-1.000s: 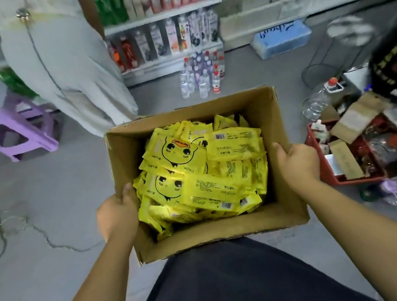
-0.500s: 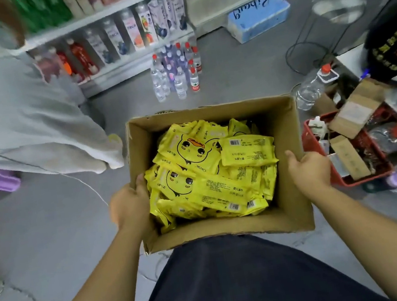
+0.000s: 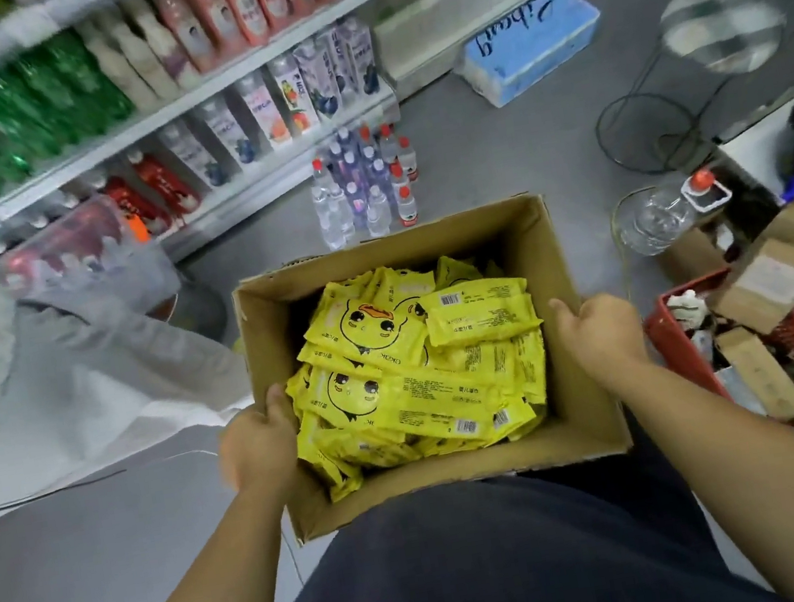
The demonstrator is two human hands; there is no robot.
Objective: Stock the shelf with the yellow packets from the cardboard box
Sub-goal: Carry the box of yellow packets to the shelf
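An open cardboard box (image 3: 583, 406) is held in front of my body, above the floor. It is filled with several yellow packets (image 3: 417, 375) printed with a cartoon duck face, piled loosely. My left hand (image 3: 256, 442) grips the box's left wall, thumb over the rim beside the packets. My right hand (image 3: 602, 330) grips the right wall, thumb on the rim. White shelves (image 3: 178, 116) stocked with drink bottles stand ahead at the upper left.
A cluster of small water bottles (image 3: 361, 186) stands on the floor ahead of the box. A person in pale clothing (image 3: 60, 385) crouches at the left. A red crate (image 3: 690, 358) with cardboard and clutter, a large clear bottle (image 3: 657, 218) and a blue pack (image 3: 531, 45) lie right.
The view has swung left and nearer to the shelves; the purple stool has left the view. The box stays held in both hands, now closer to the floor bottles.
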